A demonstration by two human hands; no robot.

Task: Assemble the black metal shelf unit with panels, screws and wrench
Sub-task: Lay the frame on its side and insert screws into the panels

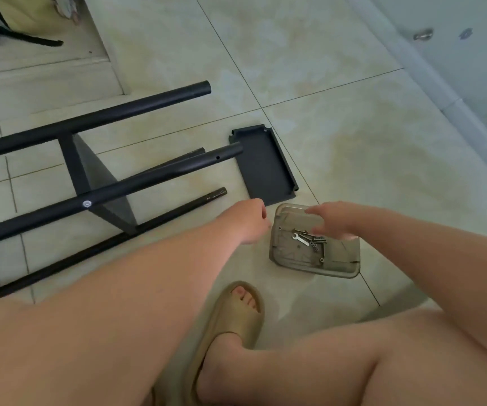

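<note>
Head view shows a person sitting low on the tiled floor (339,98), both hands stretched toward a clear plastic tray (340,269) near one sandal (230,315). The right hand (333,219) hovers over the tray with fingers straight and spread, above the small wrench (301,239) and the heap of screws (317,244). The left hand (251,221) is just beside the tray's left edge with fingers curled inward; whether they pinch a screw I cannot tell. The half-built black shelf unit (104,183) lies on its side at the left, and a loose panel (265,168) lies flat beyond the tray. The risk, I think, is a clumsy reach: a push on the light tray's rim could tip it, and screws would roll over the smooth tiles. A round white sticker (87,203) on one tube is too small to read; no other writing is visible
</note>
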